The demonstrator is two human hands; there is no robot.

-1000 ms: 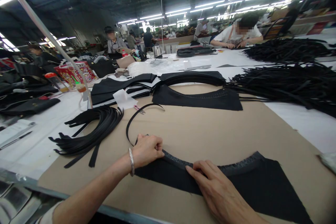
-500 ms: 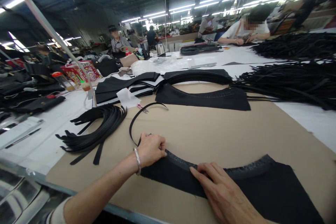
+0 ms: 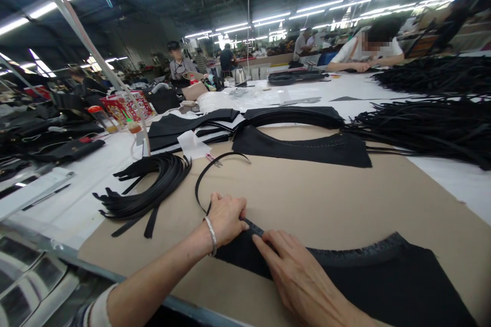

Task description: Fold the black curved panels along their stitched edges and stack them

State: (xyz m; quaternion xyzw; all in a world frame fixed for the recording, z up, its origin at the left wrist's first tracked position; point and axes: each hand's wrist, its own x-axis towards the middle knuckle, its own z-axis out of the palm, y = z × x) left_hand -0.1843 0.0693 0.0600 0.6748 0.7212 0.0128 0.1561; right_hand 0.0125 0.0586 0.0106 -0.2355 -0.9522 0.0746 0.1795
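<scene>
A black fabric piece [image 3: 368, 286] with a concave upper edge lies on the brown board in front of me. At its left end, my left hand [image 3: 227, 218] pinches a narrow black strip [image 3: 200, 179] against the curved edge; the strip's free end arcs up and away from the hand. My right hand [image 3: 293, 265] is just to the right, thumb and fingers closed on the same edge. My fingers partly hide the edge and strip there.
A bundle of curved black strips [image 3: 153, 199] lies left. Behind are a stitched black panel [image 3: 299, 148], stacked black panels [image 3: 184, 127] and small pink-handled snips [image 3: 214, 159]. Heaps of black strips [image 3: 425, 125] fill the right; a co-worker [image 3: 368, 51] leans over the table beyond.
My right hand has slid left along the curved edge, closer to my left hand. My left hand keeps its pinch on the strip. The whole view has shifted slightly.
</scene>
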